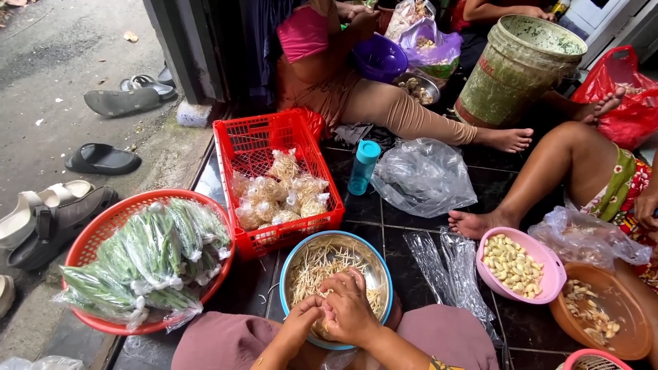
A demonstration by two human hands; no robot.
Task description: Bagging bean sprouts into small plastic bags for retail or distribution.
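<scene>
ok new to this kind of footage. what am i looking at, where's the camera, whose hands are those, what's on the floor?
There is one picture, taken from a camera worn on a person's head, looking down at their own lap. There is no machine: the two bare hands at the bottom are the wearer's. The left hand and right hand meet over a metal bowl with a blue rim full of pale sprouts, fingers pinched on a small bunch of them.

On the dark tiled floor around it lie a round red basket of bagged green vegetables, a square red crate of small filled bags, a teal bottle, loose clear plastic bags, a pink bowl of peeled cloves and a brown bowl of scraps. Other people sit nearby; only their legs and arms show.
</scene>
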